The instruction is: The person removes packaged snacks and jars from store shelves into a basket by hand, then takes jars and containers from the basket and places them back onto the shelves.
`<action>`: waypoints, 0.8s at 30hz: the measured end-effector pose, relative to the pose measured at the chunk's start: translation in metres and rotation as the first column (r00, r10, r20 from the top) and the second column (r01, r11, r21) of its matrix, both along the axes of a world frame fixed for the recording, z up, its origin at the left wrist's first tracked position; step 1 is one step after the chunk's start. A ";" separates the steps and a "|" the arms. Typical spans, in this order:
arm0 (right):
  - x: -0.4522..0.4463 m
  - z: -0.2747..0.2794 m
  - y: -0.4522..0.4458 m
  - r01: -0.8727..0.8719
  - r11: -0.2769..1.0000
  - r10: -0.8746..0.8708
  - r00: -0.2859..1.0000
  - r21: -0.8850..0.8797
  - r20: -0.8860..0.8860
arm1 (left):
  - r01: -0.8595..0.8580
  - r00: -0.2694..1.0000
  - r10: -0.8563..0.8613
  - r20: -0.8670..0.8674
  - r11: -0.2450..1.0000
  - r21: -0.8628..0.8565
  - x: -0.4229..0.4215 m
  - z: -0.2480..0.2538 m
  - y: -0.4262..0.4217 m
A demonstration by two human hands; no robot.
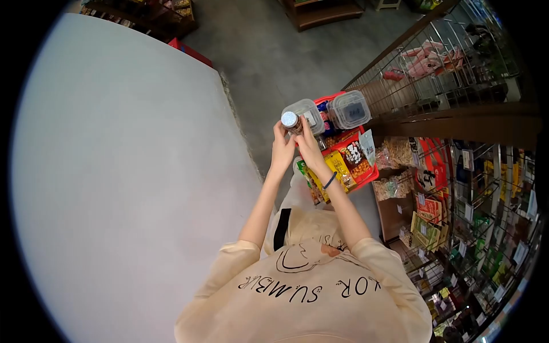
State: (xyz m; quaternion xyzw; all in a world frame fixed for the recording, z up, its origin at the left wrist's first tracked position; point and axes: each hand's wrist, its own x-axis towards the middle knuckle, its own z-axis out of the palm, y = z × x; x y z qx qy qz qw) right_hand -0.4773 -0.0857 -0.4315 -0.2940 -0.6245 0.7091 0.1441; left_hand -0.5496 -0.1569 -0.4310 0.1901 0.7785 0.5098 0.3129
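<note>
A small bottle with a pale speckled cap (290,119) and a dark body is held upright between both hands. My left hand (281,150) closes on its left side, and my right hand (309,144) grips it from the right, with a dark band on that wrist. Just beyond and below the bottle is a red basket (374,175). Inside it lie a clear plastic tub (311,112), a second lidded tub (350,110), a blue packet (324,118), a yellow snack bag (337,167) and a red snack bag (359,157).
A large pale wall or panel (131,171) fills the left side. On the right run wire shelves (423,74) and racks with bagged goods (432,177). Grey floor (269,51) stretches ahead to a brown display stand (326,14).
</note>
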 end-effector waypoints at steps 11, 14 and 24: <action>-0.008 -0.036 -0.002 0.107 0.978 -0.104 0.994 0.179 -0.027 | 0.052 0.998 -0.053 0.014 0.995 0.088 -0.003 -0.033 0.006; -0.010 -0.038 -0.004 0.116 0.971 -0.110 0.993 0.208 -0.039 | 0.079 0.997 -0.081 0.020 0.993 0.091 -0.007 -0.031 0.006; -0.009 -0.035 -0.011 0.156 0.950 -0.158 0.987 0.270 -0.014 | 0.067 0.990 -0.094 0.106 0.971 0.228 -0.005 -0.031 0.006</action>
